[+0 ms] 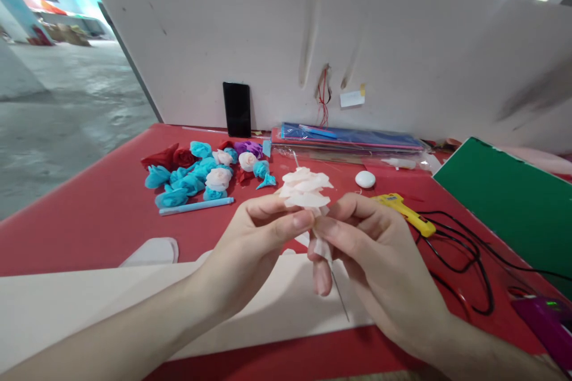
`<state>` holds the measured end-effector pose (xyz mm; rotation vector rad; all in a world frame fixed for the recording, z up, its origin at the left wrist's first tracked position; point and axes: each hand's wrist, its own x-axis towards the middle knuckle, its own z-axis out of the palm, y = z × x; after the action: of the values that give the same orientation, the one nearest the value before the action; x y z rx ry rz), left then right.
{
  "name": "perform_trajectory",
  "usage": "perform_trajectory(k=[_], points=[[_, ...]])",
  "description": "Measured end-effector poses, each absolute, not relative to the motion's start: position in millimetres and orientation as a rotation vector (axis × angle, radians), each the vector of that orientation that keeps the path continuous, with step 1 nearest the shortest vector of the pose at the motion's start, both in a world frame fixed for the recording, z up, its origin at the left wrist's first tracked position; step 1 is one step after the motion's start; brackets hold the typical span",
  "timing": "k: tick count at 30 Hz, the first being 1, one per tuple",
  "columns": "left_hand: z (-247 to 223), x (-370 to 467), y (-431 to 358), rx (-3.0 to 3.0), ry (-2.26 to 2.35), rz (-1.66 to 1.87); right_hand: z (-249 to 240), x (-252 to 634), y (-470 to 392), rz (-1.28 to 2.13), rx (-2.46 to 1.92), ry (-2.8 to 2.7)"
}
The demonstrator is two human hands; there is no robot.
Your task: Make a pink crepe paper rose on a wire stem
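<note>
From my head view, looking down over the red desk, both of my hands meet near the middle. My left grip is closed, thumb and fingers pinching the base of a pale pink paper flower from one side. My right grip is closed on the same base from the other side, its thumb almost meeting my left thumb. The flower is above the desk, ruffled petals on top, and a thin wire slants down below it. A narrow tip pokes up past the petals; I cannot tell whether it belongs to the same wire.

Under my hands lies a long cream sheet, with a rounded pale piece at its far edge. Beyond my left hand sits a cluster of blue, red, pink and purple flowers, with a light blue pen just in front. A black phone leans against the white panel, near wrapped sheets. Beyond my right hand are a white rounded object, a yellow glue gun, a looping black cable and a green board.
</note>
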<state>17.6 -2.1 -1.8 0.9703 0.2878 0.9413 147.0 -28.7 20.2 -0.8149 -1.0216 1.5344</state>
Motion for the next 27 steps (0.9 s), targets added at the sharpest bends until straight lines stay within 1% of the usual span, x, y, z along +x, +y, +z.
perform_trajectory(k=[3, 5, 10, 15, 21, 24, 27], points=[[-2, 15, -3, 0.954, 0.284, 0.955, 22, 148, -29, 1.589, -0.802, -1.014], [-2, 15, -3, 0.953, 0.307, 0.982, 24, 148, -30, 1.518, -0.815, -1.083], [-3, 16, -1, 0.968, 0.38, 1.041, 26, 147, -30, 1.043, -0.95, -1.352], [-3, 16, -1, 0.977, 0.425, 1.099, 22, 149, -31, 0.71, -1.008, -1.532], [-4, 18, -3, 1.04, 0.603, 1.166, 17, 153, -30, 0.19, -1.037, -1.765], [-4, 18, -5, 1.071, 0.644, 1.167, 16, 153, -29, 0.109, -1.038, -1.786], [-3, 17, -4, 1.092, 0.661, 1.126, 17, 152, -29, 0.227, -1.051, -1.742]])
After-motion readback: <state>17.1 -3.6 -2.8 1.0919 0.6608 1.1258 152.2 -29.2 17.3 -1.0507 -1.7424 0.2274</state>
